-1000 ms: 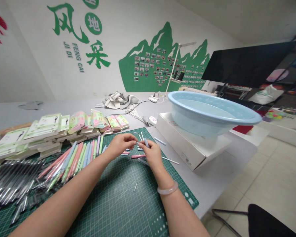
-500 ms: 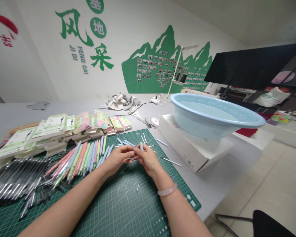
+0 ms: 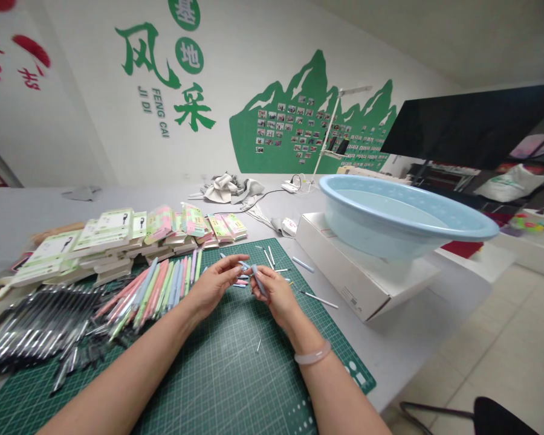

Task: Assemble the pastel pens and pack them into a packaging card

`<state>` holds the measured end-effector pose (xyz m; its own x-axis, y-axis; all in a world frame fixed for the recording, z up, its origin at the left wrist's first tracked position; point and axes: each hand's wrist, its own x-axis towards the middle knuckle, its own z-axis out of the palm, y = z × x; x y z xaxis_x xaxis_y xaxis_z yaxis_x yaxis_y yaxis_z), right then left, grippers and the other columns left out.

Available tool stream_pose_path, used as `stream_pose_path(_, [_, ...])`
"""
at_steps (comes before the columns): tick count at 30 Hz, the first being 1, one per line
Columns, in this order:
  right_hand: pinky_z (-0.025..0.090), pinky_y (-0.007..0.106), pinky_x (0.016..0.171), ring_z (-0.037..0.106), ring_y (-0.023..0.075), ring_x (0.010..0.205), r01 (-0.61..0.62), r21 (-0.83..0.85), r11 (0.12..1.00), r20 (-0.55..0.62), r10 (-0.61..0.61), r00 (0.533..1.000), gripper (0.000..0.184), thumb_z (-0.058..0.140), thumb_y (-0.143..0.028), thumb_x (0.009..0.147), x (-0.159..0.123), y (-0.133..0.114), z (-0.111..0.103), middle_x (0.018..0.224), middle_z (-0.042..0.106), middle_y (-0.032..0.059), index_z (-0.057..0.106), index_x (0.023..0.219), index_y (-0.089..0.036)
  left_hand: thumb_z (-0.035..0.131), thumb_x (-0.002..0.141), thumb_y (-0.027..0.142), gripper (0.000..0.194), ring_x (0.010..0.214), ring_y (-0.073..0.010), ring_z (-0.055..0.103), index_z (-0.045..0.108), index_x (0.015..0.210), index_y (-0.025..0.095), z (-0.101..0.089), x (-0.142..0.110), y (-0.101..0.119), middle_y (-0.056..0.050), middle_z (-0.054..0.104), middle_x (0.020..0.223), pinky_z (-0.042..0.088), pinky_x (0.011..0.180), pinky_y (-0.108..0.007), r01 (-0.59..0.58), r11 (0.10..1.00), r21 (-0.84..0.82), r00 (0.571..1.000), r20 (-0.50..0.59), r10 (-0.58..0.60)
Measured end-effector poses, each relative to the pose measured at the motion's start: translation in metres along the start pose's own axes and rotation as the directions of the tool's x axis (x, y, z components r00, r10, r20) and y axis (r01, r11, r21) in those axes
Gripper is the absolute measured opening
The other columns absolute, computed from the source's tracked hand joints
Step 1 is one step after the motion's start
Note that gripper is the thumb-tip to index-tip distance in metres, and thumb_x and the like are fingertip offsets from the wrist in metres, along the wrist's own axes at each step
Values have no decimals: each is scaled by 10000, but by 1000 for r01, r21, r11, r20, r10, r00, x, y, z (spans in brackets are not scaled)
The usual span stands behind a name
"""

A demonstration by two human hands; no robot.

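Pale blue pen barrel (image 3: 258,281) sat tilted in the right hand (image 3: 276,296), pinched between the thumb and curled fingers, its slim matte body slanting down across the palm. That grip was closed on it. The left hand (image 3: 215,287) was just beside it, half open with its fingers curved, the tips close to a small blue pen piece (image 3: 243,264); whether those fingers had hold of the piece could not be told.

Both hands were above a green self-healing cutting mat (image 3: 236,374), with a jade bangle (image 3: 312,355) around the right wrist. Thin white pen parts (image 3: 269,257) and short pastel pieces lay scattered on the mat ahead of the hands, and a tiny pale stick (image 3: 258,345) lay nearer the person. To the left, a row of pastel pens (image 3: 163,290) lay side by side, overlapping a heap of clear-wrapped black pens (image 3: 36,326). Beyond them, carded pen packs (image 3: 109,235) were stacked on the grey table (image 3: 36,211). Off the mat's right edge lay a pale blue pen part (image 3: 303,264) and a white stick (image 3: 318,299), near a white cardboard box (image 3: 344,272) carrying a light blue plastic basin (image 3: 408,217).
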<state>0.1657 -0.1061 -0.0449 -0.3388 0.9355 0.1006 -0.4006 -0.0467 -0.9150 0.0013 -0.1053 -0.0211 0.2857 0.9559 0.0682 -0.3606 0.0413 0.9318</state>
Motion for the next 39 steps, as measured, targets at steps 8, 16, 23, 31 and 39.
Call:
stream_pose_path(8, [229, 204, 477, 389, 70, 528, 19, -32, 999, -13, -19, 1000, 228, 623, -348, 786, 0, 3, 1, 669, 509, -10, 653, 916, -163, 642, 789, 277, 220, 865, -164, 613, 653, 988, 185, 0, 0, 6, -43, 678, 879, 450, 790, -272, -36, 997, 66, 998, -41, 39])
stream_pose_path(16, [373, 247, 639, 456, 112, 647, 11, -22, 1000, -26, -12, 1000, 261, 702, -359, 716, -6, 1, 13, 739, 567, 17, 693, 897, -172, 701, 719, 337, 247, 892, -224, 646, 666, 904, 176, 14, 0, 17, -54, 703, 886, 477, 779, -308, -204, 914, 351, 942, -184, 282])
stream_pose_path(23, [364, 246, 611, 465, 121, 638, 34, -52, 998, -33, -36, 999, 286, 701, -367, 719, -6, 2, 12, 708, 577, 14, 701, 929, -173, 657, 762, 355, 217, 822, -202, 631, 709, 911, 206, 15, -5, 14, -44, 696, 890, 472, 748, -293, -241, 737, 631, 904, -130, 407])
stream_pose_path(31, [433, 281, 767, 564, 146, 792, 113, -32, 993, -81, -115, 990, 192, 701, -309, 717, -5, 5, 12, 815, 616, 19, 718, 861, -183, 597, 815, 310, 169, 932, -219, 594, 736, 897, 259, 19, -9, 9, -47, 698, 927, 423, 875, -320, -347, 576, 740, 874, 32, 485])
stream_pose_path(39, [448, 285, 725, 579, 156, 763, 99, -24, 995, -126, -101, 987, 238, 693, -315, 714, -4, -2, 14, 830, 657, 33, 723, 917, -193, 438, 868, 475, 403, 836, -199, 617, 690, 1013, 196, 13, 21, 8, -82, 687, 977, 474, 738, -300, -167, 821, 546, 971, -55, 234])
